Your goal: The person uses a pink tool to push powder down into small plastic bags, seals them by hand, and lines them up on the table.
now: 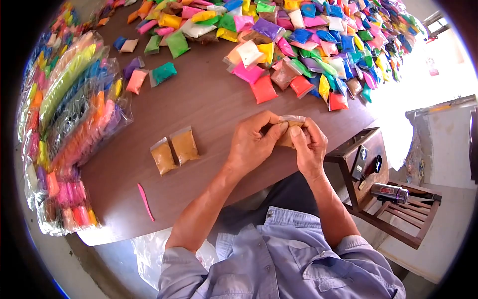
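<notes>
Between my two hands is a small clear zip bag with tan-brown contents, held near the table's front edge. My left hand pinches its top strip from the left, thumb against the forefinger. From the other side my right hand grips the same strip, thumb in front. The fingers cover much of the bag. To the left on the table lie two similar brown-filled bags, side by side. A thin pink plastic stick rests further left, nearer the front edge.
A big pile of small colourful bags covers the far side of the brown table. Large clear packs of coloured bags stand along the left. At right, a wooden chair holds a metal flask and a dark phone-like object.
</notes>
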The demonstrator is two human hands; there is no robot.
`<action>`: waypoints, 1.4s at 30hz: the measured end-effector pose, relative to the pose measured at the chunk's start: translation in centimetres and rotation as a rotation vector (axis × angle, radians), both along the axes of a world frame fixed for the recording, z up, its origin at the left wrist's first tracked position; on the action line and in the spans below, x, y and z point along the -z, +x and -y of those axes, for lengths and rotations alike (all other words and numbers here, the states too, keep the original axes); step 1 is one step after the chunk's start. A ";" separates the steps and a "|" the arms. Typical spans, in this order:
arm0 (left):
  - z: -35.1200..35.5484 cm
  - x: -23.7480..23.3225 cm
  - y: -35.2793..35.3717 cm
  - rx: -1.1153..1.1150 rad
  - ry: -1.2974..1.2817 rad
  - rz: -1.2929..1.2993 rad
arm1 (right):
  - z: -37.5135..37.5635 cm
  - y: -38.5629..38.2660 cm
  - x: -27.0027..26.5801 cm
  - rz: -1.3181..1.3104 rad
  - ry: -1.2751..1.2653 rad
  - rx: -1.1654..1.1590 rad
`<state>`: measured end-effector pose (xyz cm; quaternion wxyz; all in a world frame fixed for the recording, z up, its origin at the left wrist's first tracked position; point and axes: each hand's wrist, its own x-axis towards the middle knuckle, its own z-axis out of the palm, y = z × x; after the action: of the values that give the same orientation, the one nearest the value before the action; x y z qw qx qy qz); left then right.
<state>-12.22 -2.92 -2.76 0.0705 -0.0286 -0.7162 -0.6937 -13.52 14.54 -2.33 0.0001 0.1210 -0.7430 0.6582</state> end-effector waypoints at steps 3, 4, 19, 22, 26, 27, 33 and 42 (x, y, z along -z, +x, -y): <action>-0.2 -0.2 0.0 -0.018 0.013 -0.003 | 0.1 0.0 0.1 -0.011 -0.015 0.025; -0.6 -0.4 0.0 -0.023 0.086 -0.004 | -0.1 -0.1 0.3 -0.025 0.011 0.034; -0.6 -0.9 0.1 -0.028 0.070 0.018 | 0.0 -0.4 1.5 -0.042 0.013 0.077; -0.7 -0.2 0.0 0.011 0.106 0.031 | 0.1 -0.5 1.7 -0.068 -0.033 0.098; 0.0 -0.2 -0.1 0.043 0.027 0.079 | -0.1 -0.3 0.6 -0.070 0.084 0.044; 0.0 -0.4 -0.1 0.041 0.027 0.080 | 0.1 -0.2 0.5 -0.070 0.084 0.042; -0.3 -0.1 -0.2 0.004 0.057 0.081 | -0.2 -0.4 1.2 -0.086 0.014 0.036; 0.0 -0.1 -0.2 0.024 -0.131 0.044 | -0.3 -0.4 1.4 -0.056 -0.014 0.078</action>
<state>-12.45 -2.90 -2.70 0.0444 -0.0265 -0.7612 -0.6464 -13.95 14.83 -3.78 0.0473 0.1103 -0.7422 0.6593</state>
